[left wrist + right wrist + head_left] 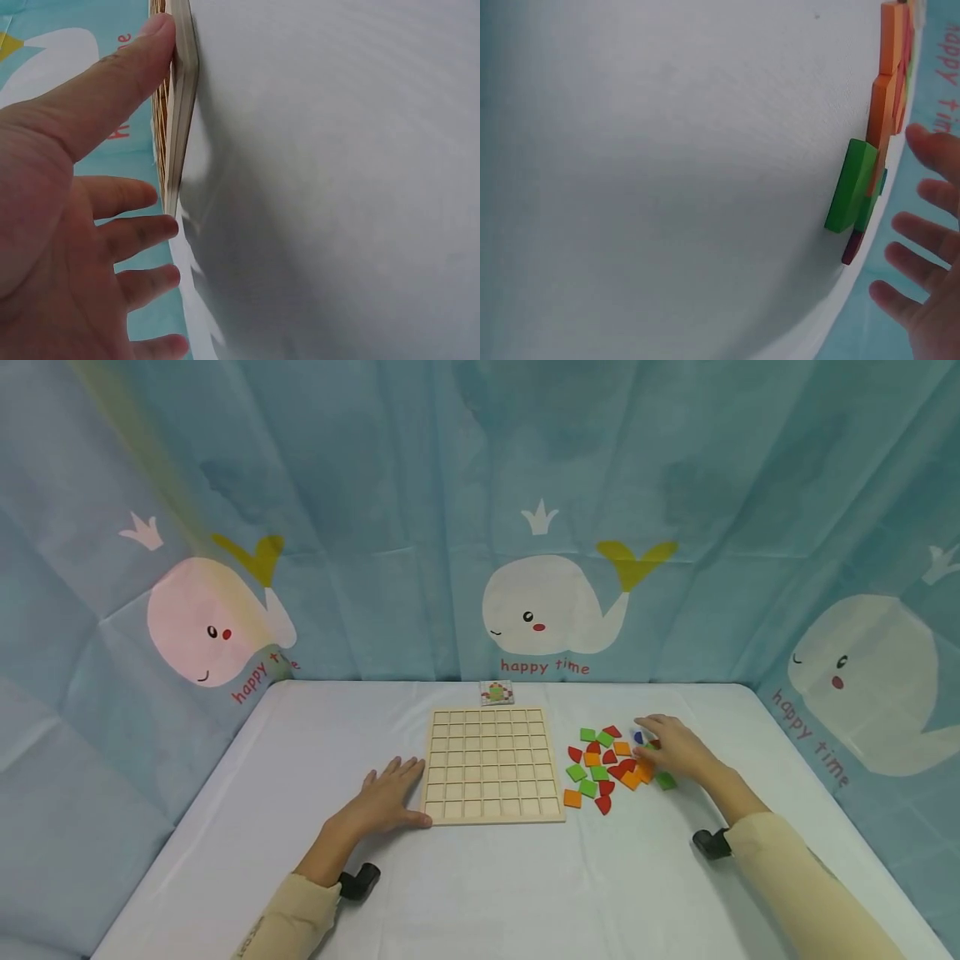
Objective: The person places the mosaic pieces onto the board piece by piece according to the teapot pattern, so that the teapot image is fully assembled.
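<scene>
A light wooden grid board (491, 819) lies flat on the white table, its square cells bare. My left hand (382, 797) is at its left side with fingers spread. In the left wrist view, the thumb (127, 82) rests against the board's edge (184, 97). My right hand (675, 750), fingers apart, hovers over the right end of a scatter of flat tiles. Among them are green squares (588, 788), orange squares (572, 798), red quarter-rounds (603, 805) and a blue piece (638, 737) beside the fingertips. A green tile (849, 187) stands out below the hand in the right wrist view.
A small pack with a printed picture (497, 692) lies beyond the board's far edge. Behind the table (495, 893) hangs a blue curtain (390, 527) with whale prints. Black cameras (360, 882) are strapped at both wrists.
</scene>
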The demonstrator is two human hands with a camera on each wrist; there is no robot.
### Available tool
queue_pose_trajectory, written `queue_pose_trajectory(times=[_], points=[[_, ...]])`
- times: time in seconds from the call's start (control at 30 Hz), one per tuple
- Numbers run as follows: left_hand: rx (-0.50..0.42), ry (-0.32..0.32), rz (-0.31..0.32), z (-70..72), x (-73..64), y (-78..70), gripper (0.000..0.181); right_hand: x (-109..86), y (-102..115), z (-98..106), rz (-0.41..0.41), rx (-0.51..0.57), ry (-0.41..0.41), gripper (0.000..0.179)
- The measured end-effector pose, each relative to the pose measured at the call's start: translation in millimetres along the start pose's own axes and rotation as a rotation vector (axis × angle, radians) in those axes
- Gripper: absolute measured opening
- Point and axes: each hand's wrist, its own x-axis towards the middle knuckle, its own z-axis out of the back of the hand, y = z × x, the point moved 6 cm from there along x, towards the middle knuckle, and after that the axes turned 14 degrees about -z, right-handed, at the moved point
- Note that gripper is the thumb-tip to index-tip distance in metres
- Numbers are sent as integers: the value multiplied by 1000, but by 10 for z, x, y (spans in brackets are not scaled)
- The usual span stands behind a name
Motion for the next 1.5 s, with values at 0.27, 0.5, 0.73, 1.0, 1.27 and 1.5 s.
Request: queue_pose_trajectory(times=[0.27, 0.5, 0.73, 1.0, 1.27, 1.5], points=[[-63, 9, 10, -13, 13, -24, 97, 81, 20, -34, -32, -3, 64, 48], [-82, 13, 5, -53, 23, -4, 95, 125, 37, -61, 8, -33, 72, 36], [-95, 17, -7, -59, 30, -10, 92, 151, 59, -64, 7, -50, 52, 30], [-100, 21, 4, -65, 41, 9, 91, 224, 39, -70, -43, -55, 48, 25], [-95, 20, 0, -69, 42, 29, 91, 223, 50, -67, -42, -42, 56, 24], [-103, 21, -3, -85, 47, 41, 92, 229, 68, -78, -50, -31, 57, 23]])
